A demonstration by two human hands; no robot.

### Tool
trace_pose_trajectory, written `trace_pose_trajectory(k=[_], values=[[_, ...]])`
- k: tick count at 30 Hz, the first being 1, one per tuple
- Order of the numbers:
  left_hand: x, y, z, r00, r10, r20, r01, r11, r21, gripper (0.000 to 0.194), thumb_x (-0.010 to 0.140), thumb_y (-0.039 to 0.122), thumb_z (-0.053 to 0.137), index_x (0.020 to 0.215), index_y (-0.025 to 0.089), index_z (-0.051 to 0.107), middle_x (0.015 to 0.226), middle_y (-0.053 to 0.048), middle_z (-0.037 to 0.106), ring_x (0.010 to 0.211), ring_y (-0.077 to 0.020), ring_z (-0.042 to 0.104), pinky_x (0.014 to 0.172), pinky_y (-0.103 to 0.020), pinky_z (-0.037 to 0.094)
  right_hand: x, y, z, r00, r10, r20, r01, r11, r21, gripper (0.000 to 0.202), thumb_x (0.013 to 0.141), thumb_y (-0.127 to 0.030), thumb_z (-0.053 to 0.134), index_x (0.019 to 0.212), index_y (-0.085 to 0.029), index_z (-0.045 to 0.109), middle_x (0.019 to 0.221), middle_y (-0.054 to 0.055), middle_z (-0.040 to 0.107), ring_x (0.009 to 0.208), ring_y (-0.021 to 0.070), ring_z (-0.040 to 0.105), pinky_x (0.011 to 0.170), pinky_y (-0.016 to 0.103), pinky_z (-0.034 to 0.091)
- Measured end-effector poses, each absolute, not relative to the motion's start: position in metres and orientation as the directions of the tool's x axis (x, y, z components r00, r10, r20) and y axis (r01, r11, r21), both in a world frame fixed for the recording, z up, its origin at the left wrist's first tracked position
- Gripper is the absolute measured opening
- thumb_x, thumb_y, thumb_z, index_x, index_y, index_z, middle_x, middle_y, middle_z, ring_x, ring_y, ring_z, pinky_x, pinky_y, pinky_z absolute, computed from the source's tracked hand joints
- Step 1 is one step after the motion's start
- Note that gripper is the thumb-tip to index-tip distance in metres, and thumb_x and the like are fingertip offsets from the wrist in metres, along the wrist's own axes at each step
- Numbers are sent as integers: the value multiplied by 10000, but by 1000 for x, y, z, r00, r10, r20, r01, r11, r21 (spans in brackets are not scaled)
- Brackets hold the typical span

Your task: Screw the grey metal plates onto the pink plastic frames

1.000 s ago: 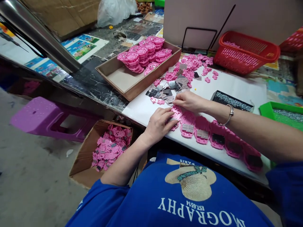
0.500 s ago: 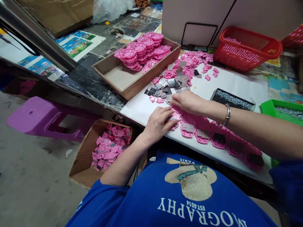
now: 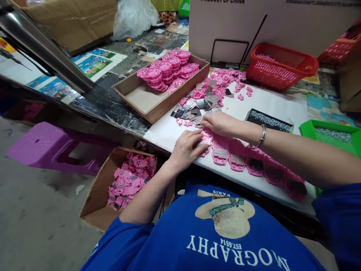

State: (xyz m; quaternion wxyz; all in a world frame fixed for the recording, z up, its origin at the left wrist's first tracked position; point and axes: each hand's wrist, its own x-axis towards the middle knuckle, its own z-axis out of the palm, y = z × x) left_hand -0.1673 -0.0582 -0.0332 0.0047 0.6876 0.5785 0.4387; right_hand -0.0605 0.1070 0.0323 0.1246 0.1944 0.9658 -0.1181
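Pink casing (image 3: 207,138) lies under the tips of the half-open left grip (image 3: 184,149), which holds it.

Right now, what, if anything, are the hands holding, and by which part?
The left hand holds the row's leftmost pink case by its left side, fingers and thumb on it. Whether the right hand pinches anything cannot be told.

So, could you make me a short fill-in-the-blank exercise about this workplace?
1. The left hand is touching a small plastic case coloured ____.
2. Of the person's two wrists, the ____ one wears a bracelet.
3. The plastic stool is coloured ____.
4. The low box beside the stool, full of loose pieces, is made of ____.

Missing words: pink; right; purple; cardboard.
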Motion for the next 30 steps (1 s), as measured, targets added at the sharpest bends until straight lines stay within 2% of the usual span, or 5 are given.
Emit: trace_pose_trajectory(k=[4,7,12,18,30], values=[[-168,-58,-34,-62,805,590,790,-322,522,278,891,336,706,1077,130,691,1130,-134,729,1013,-221,666,891,-389,558,-56,117,34,-848,479,-227,529,791,-308,388,1011,-450,383,987,-141,617,944,120,697,809,179,593,690,261,370],[-168,-59,-34,-71,814,576,784,-311,537,277,894,337,703,1081,133,695,1139,-141,725,1021,-223,669,902,-401,558,-48,121,44,-808,535,-247,585,679,-443,444,1035,-425,254,984,-151,599,848,88,655,657,146,522,608,269,371],[-168,-59,-33,-75,817,572,778,-312,546,259,896,332,700,1063,135,702,1134,-138,726,1019,-219,673,901,-386,557,-27,123,59,-767,478,-427,552,153,-820,147,940,-265,512,929,-193,640,715,28,548,535,117,378,518,281,297],[-168,-60,-29,-68,821,567,776,-313,547,241,906,320,687,1067,140,702,1120,-128,729,1008,-209,678,907,-376,555,-17,126,54,-786,428,-446,457,-83,-885,36,880,-215,641,886,-186,661,698,2,554,515,79,299,468,252,202],[-139,-66,-13,52,737,674,810,-426,404,177,944,247,620,1074,136,665,1123,-133,720,1007,-214,645,886,-392,564,-4,126,54,-847,353,-397,368,-148,-918,136,873,-201,679,999,-151,689,775,19,624,514,54,325,425,218,251]])
